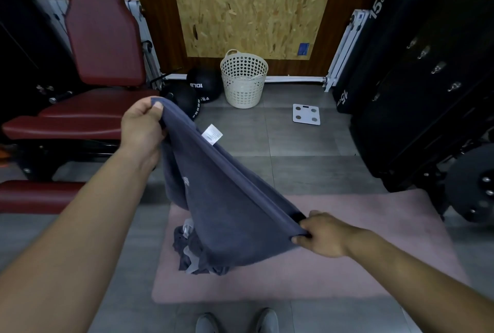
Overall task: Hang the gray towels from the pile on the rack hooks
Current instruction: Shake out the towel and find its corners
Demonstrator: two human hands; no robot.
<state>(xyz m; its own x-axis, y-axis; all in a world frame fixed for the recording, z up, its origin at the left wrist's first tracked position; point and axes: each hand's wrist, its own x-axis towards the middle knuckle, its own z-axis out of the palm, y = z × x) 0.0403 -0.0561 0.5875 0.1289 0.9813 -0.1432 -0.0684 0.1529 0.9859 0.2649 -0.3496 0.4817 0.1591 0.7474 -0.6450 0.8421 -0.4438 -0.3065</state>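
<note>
A gray towel (227, 199) with a white label hangs stretched between both hands above the floor. My left hand (141, 126) pinches its upper corner, raised near the red bench. My right hand (323, 233) grips the opposite corner, lower and to the right. Under the towel, a small pile of gray towels (192, 255) lies on a pink mat (347, 266); the held towel hides part of the pile. Metal rack hooks (438, 68) run in a row along a dark panel at the right.
A red padded gym bench (99, 46) fills the left. A perforated white basket (243, 78) stands by the back wall beside black medicine balls (205, 84). A white scale (306, 114) lies on the floor. Black plyo boxes and a weight plate (475, 191) crowd the right.
</note>
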